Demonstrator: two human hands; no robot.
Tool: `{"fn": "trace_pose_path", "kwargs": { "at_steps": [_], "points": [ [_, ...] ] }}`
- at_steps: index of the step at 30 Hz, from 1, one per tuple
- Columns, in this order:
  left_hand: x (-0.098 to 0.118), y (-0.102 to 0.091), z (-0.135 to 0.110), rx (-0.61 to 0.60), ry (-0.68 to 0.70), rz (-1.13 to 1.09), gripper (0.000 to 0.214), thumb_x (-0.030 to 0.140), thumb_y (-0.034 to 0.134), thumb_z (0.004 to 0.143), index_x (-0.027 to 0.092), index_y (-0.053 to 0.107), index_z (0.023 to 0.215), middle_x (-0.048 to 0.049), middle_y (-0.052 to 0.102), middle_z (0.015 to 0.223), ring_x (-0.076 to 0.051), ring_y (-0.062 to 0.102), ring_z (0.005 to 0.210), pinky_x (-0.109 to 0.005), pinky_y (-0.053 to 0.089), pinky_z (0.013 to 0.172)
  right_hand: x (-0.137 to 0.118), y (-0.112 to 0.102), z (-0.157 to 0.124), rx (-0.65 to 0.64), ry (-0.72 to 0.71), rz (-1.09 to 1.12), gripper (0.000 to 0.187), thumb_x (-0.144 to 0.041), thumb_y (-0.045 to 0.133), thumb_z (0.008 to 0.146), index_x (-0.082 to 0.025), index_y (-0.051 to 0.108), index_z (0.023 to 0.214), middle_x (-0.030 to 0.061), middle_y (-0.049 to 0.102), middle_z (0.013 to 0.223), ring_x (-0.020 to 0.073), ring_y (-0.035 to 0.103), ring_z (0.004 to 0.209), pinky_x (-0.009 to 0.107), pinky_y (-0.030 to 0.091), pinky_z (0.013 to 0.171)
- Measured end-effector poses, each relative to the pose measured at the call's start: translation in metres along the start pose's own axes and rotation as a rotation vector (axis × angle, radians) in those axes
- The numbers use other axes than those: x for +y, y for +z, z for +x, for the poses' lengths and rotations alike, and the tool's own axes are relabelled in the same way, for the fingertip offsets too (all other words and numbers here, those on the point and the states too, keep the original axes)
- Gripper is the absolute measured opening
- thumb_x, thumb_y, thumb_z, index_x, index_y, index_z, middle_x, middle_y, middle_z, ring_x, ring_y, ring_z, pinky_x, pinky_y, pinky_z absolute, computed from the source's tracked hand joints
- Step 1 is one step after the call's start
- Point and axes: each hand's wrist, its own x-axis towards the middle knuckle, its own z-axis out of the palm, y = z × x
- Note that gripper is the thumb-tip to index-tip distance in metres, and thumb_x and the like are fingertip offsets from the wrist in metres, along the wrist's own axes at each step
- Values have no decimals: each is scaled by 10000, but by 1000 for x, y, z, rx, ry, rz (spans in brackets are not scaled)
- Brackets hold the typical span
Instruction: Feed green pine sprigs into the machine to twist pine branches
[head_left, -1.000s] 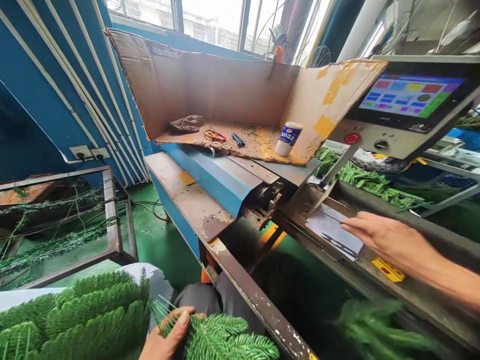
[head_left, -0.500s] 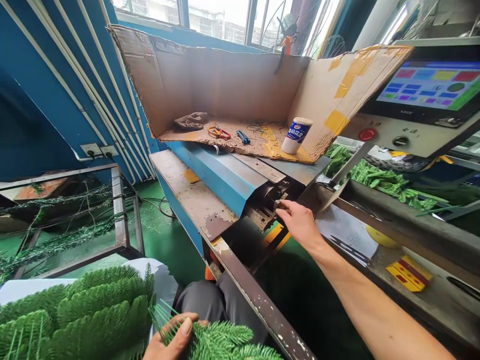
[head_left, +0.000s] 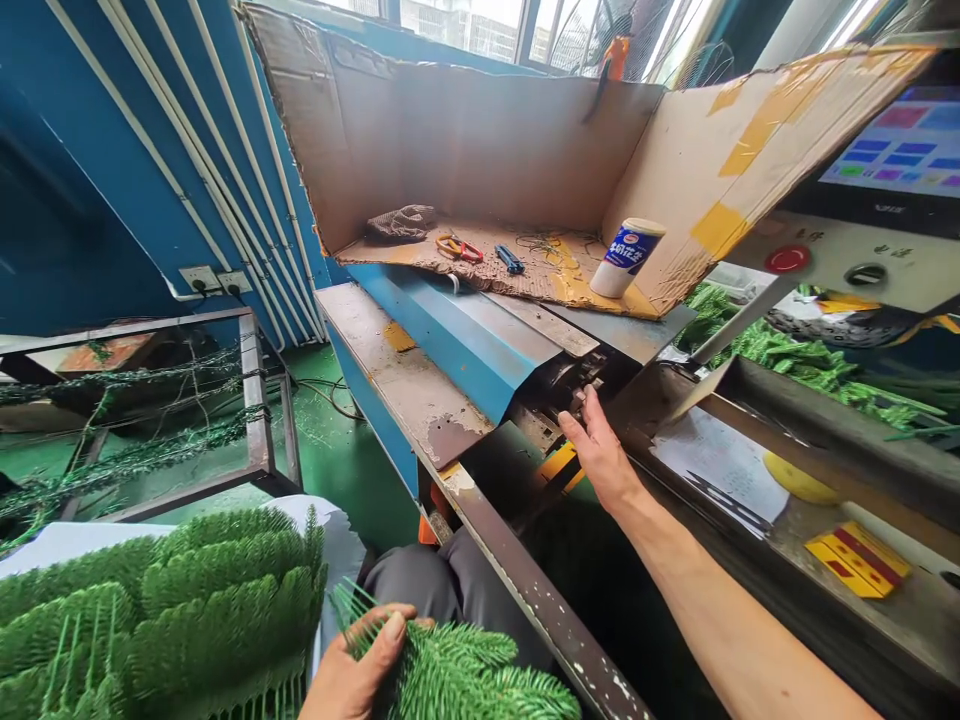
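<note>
My left hand, low in the middle, is closed round green artificial pine sprigs. Their thin bare stems stick out past the fingers on the left. My right hand reaches to the working end of a blue machine. Its thumb and forefinger are apart, with nothing visible between them; the other fingers are partly hidden. Whether the fingertips touch the metal parts I cannot tell. Left of my left hand lies a large pile of similar green sprigs on white sheeting.
A torn cardboard enclosure stands on the machine, holding a blue-and-white cup, pliers and a cloth. Right are a control panel and a metal trough. A brown metal edge runs beside my knees.
My right thumb and forefinger have spread apart at the machine's end. My left hand keeps its hold on the pine sprigs. The view has shifted slightly, moving the surroundings within it.
</note>
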Motion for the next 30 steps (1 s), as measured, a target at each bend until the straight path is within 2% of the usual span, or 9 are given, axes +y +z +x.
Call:
{"fn": "trace_pose_path", "kwargs": {
  "at_steps": [3, 4, 8, 10, 17, 22, 24, 26, 30],
  "points": [
    [3, 14, -4, -50, -10, -4, 373, 407, 797, 578, 147, 671, 813, -108, 728, 764, -236, 669, 703, -358, 500, 726, -28, 3, -37, 4, -39, -124, 832, -631, 426, 853, -155, 134, 1470, 88, 150, 1494, 265, 85, 1374, 496, 109, 1127],
    [4, 19, -4, -79, -6, 1, 359, 399, 784, 603, 148, 664, 831, -102, 723, 765, -214, 659, 681, -336, 493, 707, -39, 5, -55, -90, -52, -121, 804, -610, 434, 860, -178, 140, 1471, 76, 161, 1492, 266, 107, 1371, 498, 131, 1124],
    [7, 30, -3, -211, 53, -11, 318, 350, 771, 640, 158, 625, 847, -62, 693, 730, -157, 610, 628, -280, 455, 643, -71, 13, -121, -790, -84, 49, 656, -465, 519, 873, -260, 263, 1441, 50, 388, 1397, 244, 389, 1260, 425, 350, 1059],
    [7, 30, -4, -223, 86, -41, 310, 305, 791, 615, 168, 606, 822, -49, 684, 730, -168, 614, 651, -290, 458, 653, -76, 16, -138, -886, -79, 73, 572, -410, 541, 869, -248, 377, 1393, 54, 447, 1352, 242, 433, 1224, 406, 365, 1052],
    [-5, 45, -16, -89, 231, -118, 259, 269, 783, 630, 141, 623, 788, -49, 681, 672, -163, 613, 614, -297, 465, 643, -81, 15, -157, -728, -56, 185, 493, -379, 484, 898, -214, 426, 1359, 72, 431, 1358, 233, 416, 1232, 380, 363, 1053],
    [-7, 59, -19, -177, 234, -128, 227, 310, 734, 698, 146, 610, 792, -57, 694, 702, -143, 608, 605, -270, 460, 618, -80, 1, -157, -675, 126, 342, 532, -419, 521, 877, -189, 430, 1348, 87, 495, 1299, 234, 480, 1172, 396, 400, 1022],
    [-3, 56, -21, -190, 240, -82, 233, 329, 716, 717, 137, 612, 799, -70, 698, 722, -134, 597, 590, -261, 459, 595, -75, -14, -141, -625, 104, 326, 519, -411, 511, 882, -178, 443, 1341, 88, 521, 1273, 235, 502, 1149, 393, 417, 1005],
    [0, 48, -23, -158, 244, -25, 257, 353, 705, 725, 131, 614, 815, -75, 698, 724, -134, 593, 582, -259, 461, 580, -66, -36, -115, -487, -52, 133, 475, -398, 515, 875, -193, 493, 1302, 69, 536, 1257, 241, 504, 1144, 392, 413, 1003],
    [1, 30, -26, -103, 119, 57, 298, 367, 735, 685, 133, 597, 809, -74, 696, 690, -162, 605, 555, -297, 482, 570, -51, -90, -53, -151, -319, -620, 388, -297, 508, 858, -251, 546, 1242, 43, 579, 1175, 243, 583, 987, 349, 510, 799]
  ]
}}
